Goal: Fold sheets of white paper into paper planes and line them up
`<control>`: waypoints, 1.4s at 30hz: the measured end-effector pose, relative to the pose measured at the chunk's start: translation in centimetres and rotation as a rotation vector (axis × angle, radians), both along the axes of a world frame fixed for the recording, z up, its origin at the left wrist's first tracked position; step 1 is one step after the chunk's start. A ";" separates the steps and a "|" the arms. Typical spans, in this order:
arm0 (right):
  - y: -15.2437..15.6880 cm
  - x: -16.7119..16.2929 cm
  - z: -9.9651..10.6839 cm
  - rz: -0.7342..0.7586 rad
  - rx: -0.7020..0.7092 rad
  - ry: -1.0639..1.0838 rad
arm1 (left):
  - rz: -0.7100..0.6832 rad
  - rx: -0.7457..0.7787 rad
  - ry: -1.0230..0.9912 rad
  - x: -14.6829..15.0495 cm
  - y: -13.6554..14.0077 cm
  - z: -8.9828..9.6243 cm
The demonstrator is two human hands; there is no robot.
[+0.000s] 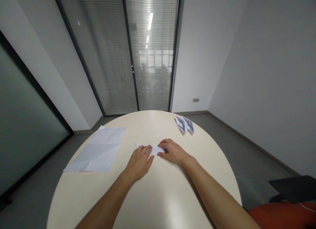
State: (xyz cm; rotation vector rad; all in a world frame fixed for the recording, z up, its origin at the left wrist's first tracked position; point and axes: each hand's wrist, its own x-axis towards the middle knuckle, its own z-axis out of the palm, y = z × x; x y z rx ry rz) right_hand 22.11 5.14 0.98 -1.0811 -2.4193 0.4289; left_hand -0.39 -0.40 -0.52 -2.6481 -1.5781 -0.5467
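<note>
A small folded piece of white paper (155, 150) lies on the table in front of me, with a pointed tip showing at its left. My left hand (139, 161) rests over its left part, fingers laid flat on it and the thumb spread apart on the near side. At the paper's right end, my right hand (174, 151) pinches it between the thumb and curled fingers. Part of the paper is hidden beneath both hands.
A large creased white sheet (101, 150) lies at the left of the round cream table (158, 196). Folded paper pieces with dark printing (185, 124) sit near the far right edge. Beyond the table's right side are a red seat (283, 215) and a black flat object (295, 188).
</note>
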 end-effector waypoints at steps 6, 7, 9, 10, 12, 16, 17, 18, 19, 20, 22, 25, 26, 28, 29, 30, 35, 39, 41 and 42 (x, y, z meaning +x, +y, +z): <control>-0.1 -0.2 0.0 -0.063 0.014 -0.038 | -0.008 -0.047 0.029 -0.4 -0.1 -0.8; -0.1 -0.2 -0.1 -0.074 0.018 -0.036 | -0.006 -0.061 0.031 -0.4 -0.1 -1.0; 0.0 -0.1 -0.2 -0.085 0.017 -0.026 | -0.003 -0.083 0.029 -0.5 0.0 -1.2; 0.1 -0.1 -0.3 -0.090 0.013 -0.020 | -0.002 -0.090 0.029 -0.5 0.0 -1.3; 0.1 -0.1 -0.3 -0.098 0.008 -0.011 | 0.002 -0.100 0.031 -0.6 0.1 -1.6; -0.1 -0.3 -0.1 -0.112 -0.002 0.017 | 0.011 -0.097 0.023 -0.6 0.3 -2.1; -0.2 -0.3 -0.1 -0.113 -0.007 0.026 | 0.016 -0.091 0.018 -0.5 0.4 -2.2; -0.3 -0.4 0.0 -0.115 -0.014 0.034 | 0.025 -0.086 0.014 -0.5 0.4 -2.3; -0.4 -0.4 0.2 -0.114 -0.023 0.041 | 0.038 -0.081 0.011 -0.5 0.4 -2.3; -0.5 -0.4 0.3 -0.114 -0.033 0.047 | 0.054 -0.080 0.008 -0.5 0.4 -2.3; -0.7 -0.3 0.5 -0.114 -0.055 0.055 | 0.082 -0.084 0.003 -0.4 0.5 -2.3; -0.6 -0.3 0.7 -0.109 -0.084 0.085 | 0.110 -0.078 -0.018 -0.5 0.5 -2.2; -0.5 -0.3 0.6 -0.107 -0.089 0.101 | 0.119 -0.069 -0.028 -0.5 0.6 -2.3; -0.2 -0.3 0.5 -0.113 -0.087 0.142 | 0.142 -0.051 -0.045 -0.6 0.8 -2.4; 0.0 -0.2 0.3 -0.127 -0.080 0.168 | 0.152 -0.047 -0.048 -0.6 0.8 -2.5; 0.2 -0.2 0.2 -0.149 -0.071 0.199 | 0.160 -0.046 -0.048 -0.6 0.9 -2.6; 0.9 0.0 0.1 -0.266 -0.019 0.332 | 0.180 -0.100 -0.016 -0.6 0.8 -2.4; 0.9 0.1 0.7 -0.417 0.012 0.292 | 0.209 -0.144 0.010 -0.5 0.5 -1.7; 0.8 0.2 1.1 -0.483 0.042 0.186 | 0.216 -0.163 0.019 -0.4 0.4 -1.5; 0.7 0.2 1.2 -0.503 0.059 0.128 | 0.218 -0.171 0.023 -0.4 0.4 -1.4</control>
